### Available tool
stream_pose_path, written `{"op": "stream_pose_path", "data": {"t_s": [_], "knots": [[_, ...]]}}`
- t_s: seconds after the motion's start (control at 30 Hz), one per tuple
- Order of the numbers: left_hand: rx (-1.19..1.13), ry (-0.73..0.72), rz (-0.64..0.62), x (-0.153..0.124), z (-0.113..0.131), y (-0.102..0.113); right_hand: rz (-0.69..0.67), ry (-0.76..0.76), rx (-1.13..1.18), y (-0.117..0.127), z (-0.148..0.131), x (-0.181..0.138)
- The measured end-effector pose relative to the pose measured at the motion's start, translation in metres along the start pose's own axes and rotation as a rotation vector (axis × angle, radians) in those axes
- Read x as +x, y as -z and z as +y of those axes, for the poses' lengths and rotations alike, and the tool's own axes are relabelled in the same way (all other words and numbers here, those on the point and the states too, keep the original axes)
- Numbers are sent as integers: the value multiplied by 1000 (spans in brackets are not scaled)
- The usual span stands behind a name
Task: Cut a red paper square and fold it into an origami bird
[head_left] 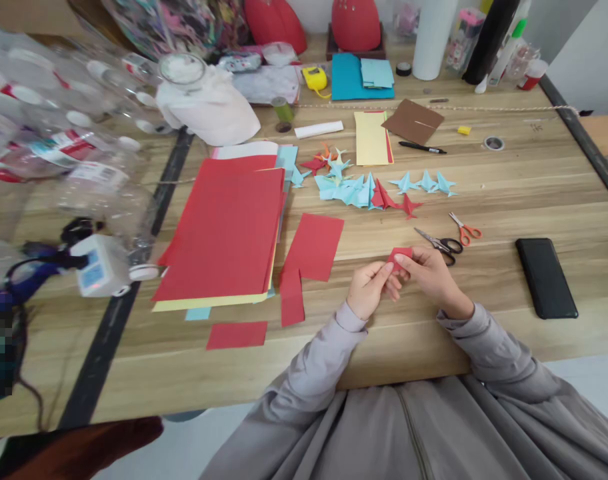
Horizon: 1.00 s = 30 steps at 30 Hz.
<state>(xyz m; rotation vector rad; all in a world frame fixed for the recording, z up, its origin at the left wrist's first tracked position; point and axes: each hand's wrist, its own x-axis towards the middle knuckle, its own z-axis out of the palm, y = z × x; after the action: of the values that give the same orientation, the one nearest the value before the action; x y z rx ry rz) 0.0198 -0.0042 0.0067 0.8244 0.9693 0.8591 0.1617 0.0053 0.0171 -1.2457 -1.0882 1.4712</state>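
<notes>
One red paper [402, 253] pinched by left hand [368, 287] and right hand [431, 272]; black scissors [439, 244] just beyond the right, orange scissors [463, 229] beside, phone [547, 277] well apart.

Place is looking like a craft workroom | wood-grain table [559, 193] is carrying coloured sheets [229, 227], folded paper figures [347, 190], orange-handled scissors [463, 227] | clear plastic bottles [97, 177] are crowding the left side

a grey jacket [369, 433] has a darker zip [412, 427] down its front; either side of the zip, wrinkled sleeves [304, 373] end in cuffs [351, 319].
</notes>
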Motion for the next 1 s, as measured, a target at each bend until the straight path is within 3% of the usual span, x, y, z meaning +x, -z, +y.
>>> {"op": "stream_pose_path", "data": {"t_s": [0.53,0.77,1.0], "knots": [[-19,137,-115,1,6,7,-82,-99,86,12,2,1],[247,-290,167,3,12,7,-175,-123,-142,9,-3,-9],[106,-342,242,-3,16,-7,-98,43,-262,4,-9,-23]]}}
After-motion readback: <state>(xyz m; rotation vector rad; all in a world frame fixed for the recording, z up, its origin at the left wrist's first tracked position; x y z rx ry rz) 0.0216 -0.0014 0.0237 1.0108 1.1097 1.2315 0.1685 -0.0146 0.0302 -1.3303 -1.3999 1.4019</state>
